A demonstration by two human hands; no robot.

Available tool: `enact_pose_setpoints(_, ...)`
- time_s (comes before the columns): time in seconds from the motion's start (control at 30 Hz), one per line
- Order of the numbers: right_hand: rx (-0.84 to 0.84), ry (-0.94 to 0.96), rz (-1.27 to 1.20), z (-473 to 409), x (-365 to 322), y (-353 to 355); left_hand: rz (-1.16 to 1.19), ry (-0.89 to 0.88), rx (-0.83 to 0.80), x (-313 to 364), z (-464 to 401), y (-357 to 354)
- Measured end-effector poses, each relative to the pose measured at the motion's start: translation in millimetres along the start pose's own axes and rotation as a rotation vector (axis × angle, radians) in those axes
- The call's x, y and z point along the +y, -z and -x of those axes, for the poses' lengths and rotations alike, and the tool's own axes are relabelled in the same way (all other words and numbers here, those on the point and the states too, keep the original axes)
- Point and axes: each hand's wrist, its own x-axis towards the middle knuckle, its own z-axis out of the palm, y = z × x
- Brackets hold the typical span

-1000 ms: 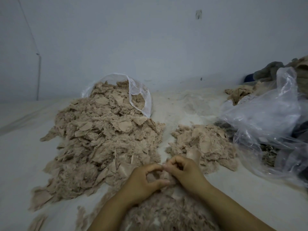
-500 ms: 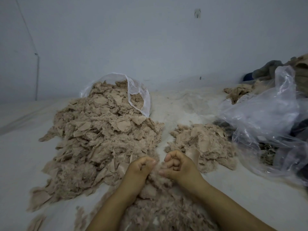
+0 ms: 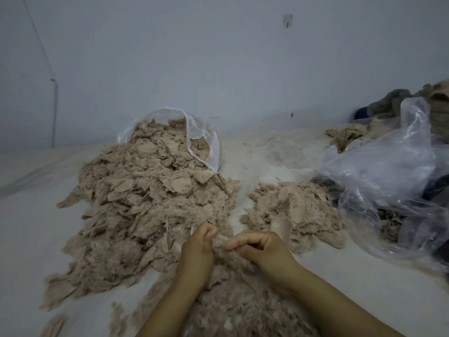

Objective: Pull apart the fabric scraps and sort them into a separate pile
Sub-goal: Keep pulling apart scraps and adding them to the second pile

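A big heap of beige fabric scraps (image 3: pixel 145 203) spills from a clear plastic bag (image 3: pixel 201 139) on the left. A smaller pile of scraps (image 3: pixel 291 210) lies to the right of it. Fluffy scraps (image 3: pixel 243 300) also lie close in front, under my forearms. My left hand (image 3: pixel 196 251) and my right hand (image 3: pixel 262 249) sit side by side over this near fluff, fingers curled, each pinching an edge of the same fuzzy scrap (image 3: pixel 218 244) between them.
A crumpled clear plastic bag (image 3: pixel 388 181) with dark cloth inside fills the right side. More beige and grey cloth (image 3: pixel 349 137) lies behind it by the pale wall. The work surface (image 3: pixel 262 161) is white.
My hands have drawn slightly apart, left hand leftward and right hand rightward, stretching the scrap held between them.
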Motion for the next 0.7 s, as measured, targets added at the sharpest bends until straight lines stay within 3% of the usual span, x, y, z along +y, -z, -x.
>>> enact_pose_setpoints(0.2, 0.0, 0.037, 0.047, 0.4, 6.7, -5.0, -0.029, -0.112, -0.09, 6.3, 8.2, -3.3)
enact_pose_setpoints(0.57, 0.078, -0.002, -0.069, 0.2, -0.5, 0.2, 0.064, 0.018, 0.117, 3.8, -2.7, 12.3)
enact_pose_setpoints(0.63, 0.119, -0.016, -0.073, -0.7, 1.6, 1.9, 0.202, -0.004, 0.035, 8.2, 0.6, 13.0)
enact_pose_setpoints(0.7, 0.109, -0.04, -0.086, -0.8, 4.7, 0.9, 0.286, 0.03, -0.166, 10.9, 6.2, 6.9)
